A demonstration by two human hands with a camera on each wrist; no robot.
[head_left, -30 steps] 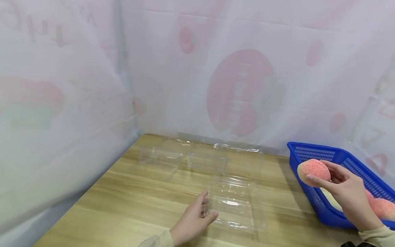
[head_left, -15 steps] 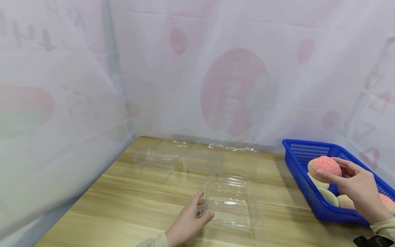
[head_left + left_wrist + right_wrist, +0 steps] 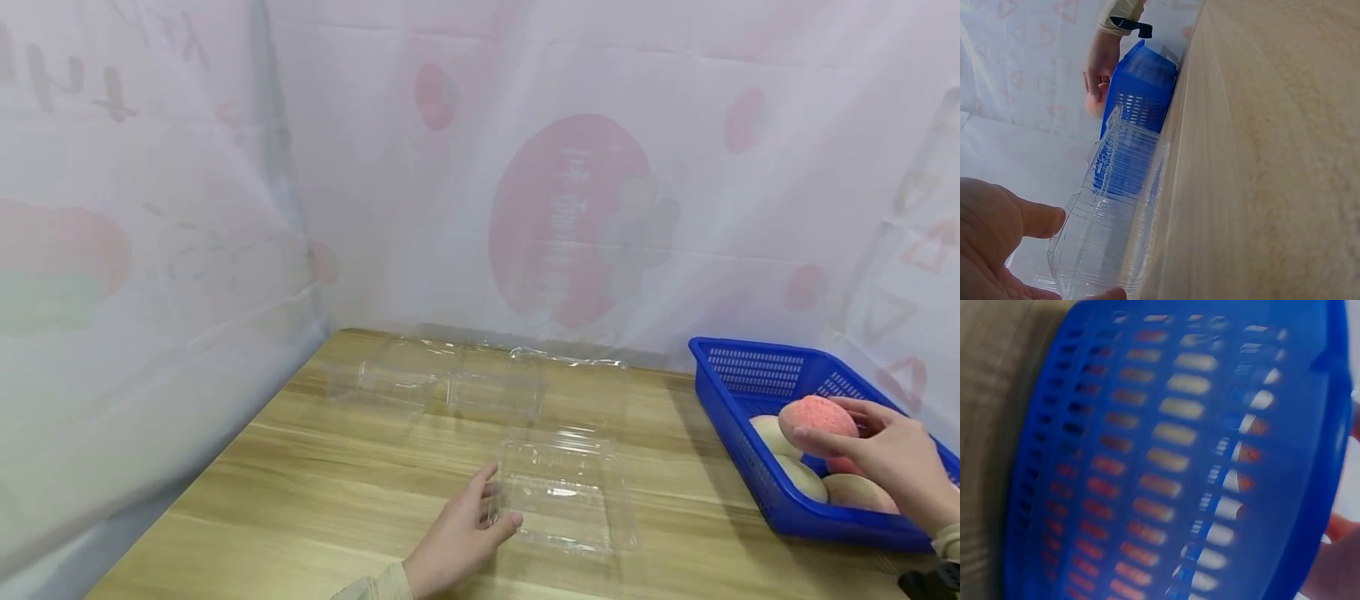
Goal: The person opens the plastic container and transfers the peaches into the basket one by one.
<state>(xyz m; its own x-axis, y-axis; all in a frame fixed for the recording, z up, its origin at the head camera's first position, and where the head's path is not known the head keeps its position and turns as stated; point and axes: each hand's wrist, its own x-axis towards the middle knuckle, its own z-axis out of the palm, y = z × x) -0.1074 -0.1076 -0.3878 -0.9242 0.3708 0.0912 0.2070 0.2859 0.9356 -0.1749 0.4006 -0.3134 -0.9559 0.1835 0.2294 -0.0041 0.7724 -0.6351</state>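
My right hand [image 3: 896,458] holds a pink and pale yellow peach [image 3: 817,421] between thumb and fingers, low over the blue perforated basket [image 3: 738,462]. Below it in the basket lie several more peaches, pale yellow [image 3: 801,477] and pink. In the right wrist view the basket's side [image 3: 1210,456] fills most of the picture, and only a bit of the hand shows at the right edge. My left hand [image 3: 457,533] rests at the left side of a clear plastic clamshell box [image 3: 558,500], fingers fairly straight, with the thumb [image 3: 1044,220] right at its rim.
More clear plastic boxes [image 3: 495,392] stand along the back of the wooden table [image 3: 300,508]. A printed white curtain [image 3: 375,208] hangs behind and on both sides. The basket is at the table's right side.
My right hand has moved right with the peach and then dipped lower into the basket's space. The left hand stays beside the clear box. The head view has turned slightly right.
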